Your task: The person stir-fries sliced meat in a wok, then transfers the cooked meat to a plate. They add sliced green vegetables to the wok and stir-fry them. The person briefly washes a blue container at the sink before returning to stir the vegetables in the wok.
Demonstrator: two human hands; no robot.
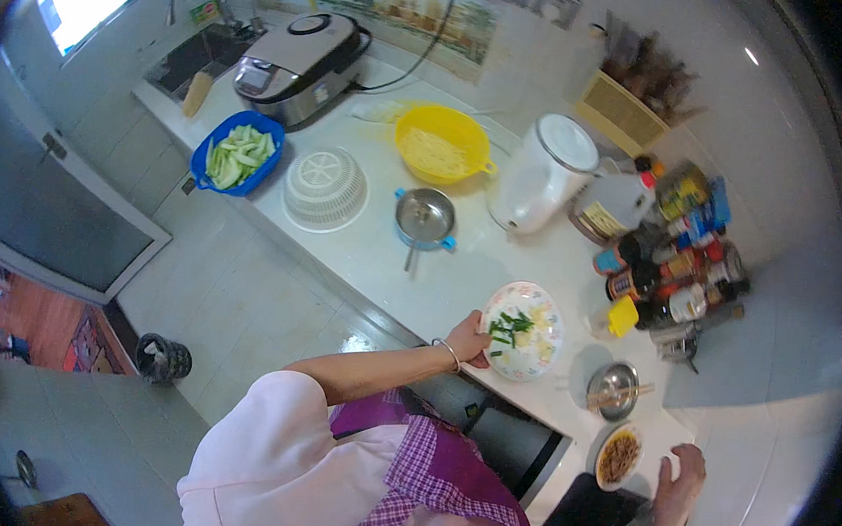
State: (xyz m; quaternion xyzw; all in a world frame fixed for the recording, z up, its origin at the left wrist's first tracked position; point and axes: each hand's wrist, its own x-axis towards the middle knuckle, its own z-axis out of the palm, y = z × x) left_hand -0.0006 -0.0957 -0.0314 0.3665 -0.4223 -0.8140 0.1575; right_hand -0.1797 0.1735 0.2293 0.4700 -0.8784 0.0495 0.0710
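My left hand [473,339] grips the near-left rim of a floral white plate [521,369], which bears cut green scallion pieces and pale yellowish slices. At the lower right, my right hand [682,473] is raised with its fingers apart and nothing in them. Beside it stands a white bowl [618,456] with reddish-brown food in liquid. A steel bowl [613,390] with wooden chopsticks across it sits just beyond. Below my right hand a pan or pot with a dark handle is partly visible on a black cooktop [583,506].
Seasoning bottles [685,302] crowd the right wall beside a white electric kettle [546,176]. Farther left are a small steel pot [425,217], a yellow colander [441,146] of pale shreds, an upturned white basket [325,189], a blue basket [238,152] of green slices and a rice cooker [299,68].
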